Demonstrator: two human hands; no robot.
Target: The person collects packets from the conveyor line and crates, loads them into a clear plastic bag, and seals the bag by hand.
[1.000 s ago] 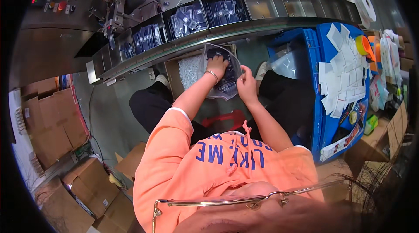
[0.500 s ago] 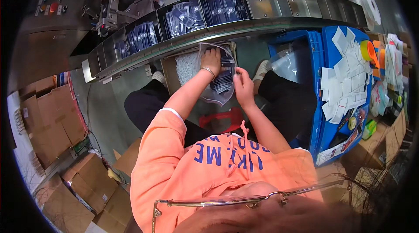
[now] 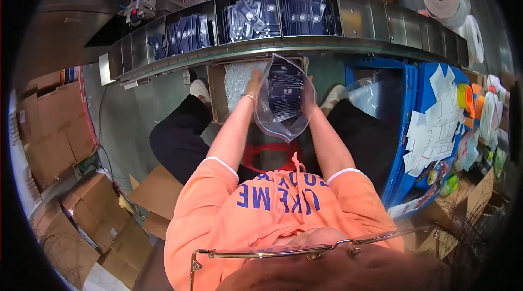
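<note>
A clear plastic bag with its mouth wide open sits between my two hands. Dark blue flat packets are stacked inside it. My left hand presses along the bag's left side, its fingers extending upward and slightly smeared. On the opposite side, my right hand supports the bag, mostly hidden behind the plastic. Together the hands hold the bag over a cardboard box, in which white, thin strand-like material shows left of the bag.
Ahead runs a metal conveyor whose compartments hold more dark blue packets. Blue crates with paper slips stand at right. Cardboard boxes lie at left. A red object is between my legs.
My left hand has come out of the bag to its left side. My right hand has moved from the bag's right rim to behind its side. The view has shifted slightly.
</note>
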